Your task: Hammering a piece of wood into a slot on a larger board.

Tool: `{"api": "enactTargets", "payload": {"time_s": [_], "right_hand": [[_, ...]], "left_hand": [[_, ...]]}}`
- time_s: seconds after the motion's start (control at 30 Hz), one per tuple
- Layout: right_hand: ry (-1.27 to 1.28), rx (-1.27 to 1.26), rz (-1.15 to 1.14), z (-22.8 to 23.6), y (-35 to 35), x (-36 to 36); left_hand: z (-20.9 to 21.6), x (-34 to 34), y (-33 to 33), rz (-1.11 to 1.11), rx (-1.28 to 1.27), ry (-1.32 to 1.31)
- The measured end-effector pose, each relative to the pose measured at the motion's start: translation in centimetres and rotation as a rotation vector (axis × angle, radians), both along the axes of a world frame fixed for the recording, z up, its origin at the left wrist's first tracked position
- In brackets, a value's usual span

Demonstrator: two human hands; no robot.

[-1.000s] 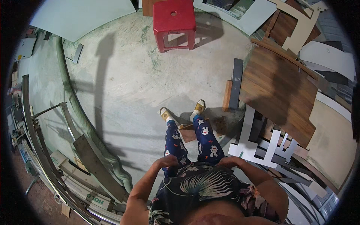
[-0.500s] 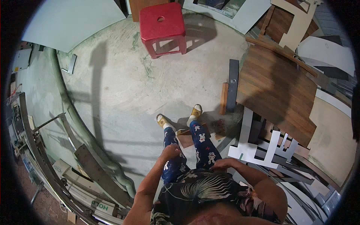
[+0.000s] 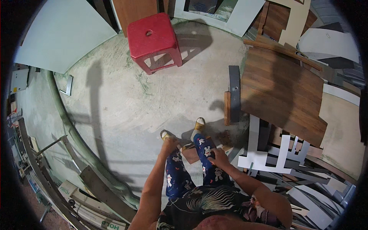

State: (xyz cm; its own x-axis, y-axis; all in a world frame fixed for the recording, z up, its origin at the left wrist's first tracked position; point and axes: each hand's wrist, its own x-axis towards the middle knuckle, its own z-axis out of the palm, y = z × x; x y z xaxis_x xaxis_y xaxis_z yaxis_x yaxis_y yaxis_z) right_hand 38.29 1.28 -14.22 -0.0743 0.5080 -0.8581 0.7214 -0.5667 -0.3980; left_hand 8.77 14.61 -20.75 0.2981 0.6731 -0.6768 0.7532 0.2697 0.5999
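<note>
My left hand (image 3: 169, 145) hangs in front of my left shin, close above the yellow slipper (image 3: 165, 135) on that foot. Its fingers look loosely bent and partly apart, with nothing visible in them. Over my right leg is my right hand (image 3: 219, 158), thumb and fingers apart, also holding nothing. Whether it touches the blue patterned trousers (image 3: 207, 153) is unclear. Between and behind my legs, small wooden blocks (image 3: 190, 155) lie on the concrete floor.
Ahead stands a red plastic stool (image 3: 150, 35). A brown wooden board (image 3: 281, 92) and white cut-out panels (image 3: 283, 155) are piled at right, beside a dark grey strip (image 3: 234, 94). On the left runs a ribbed hose (image 3: 82, 145) past a metal frame (image 3: 101, 186).
Both hands have moved forward and apart, the left toward its foot and the right off my lap to my shin. The view has tilted, so the stool sits lower and further left.
</note>
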Motion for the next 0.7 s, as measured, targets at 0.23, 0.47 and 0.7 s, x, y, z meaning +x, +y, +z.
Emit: {"api": "enactTargets", "payload": {"time_s": [0.23, 0.47, 0.7], "right_hand": [[-0.107, 0.332, 0.045, -3.5, 1.7, -3.8], [-0.150, 0.438, 0.017, -7.7, 6.5, -3.3], [-0.164, 0.596, -0.100, -9.7, 10.0, -2.5]], "left_hand": [[-7.7, -1.5, 16.6, 0.525, 0.015, -0.390], [-9.2, 2.4, 32.7, 0.854, -0.046, -0.683], [-11.8, 7.7, 40.0, 1.162, -0.028, -0.978]]}}
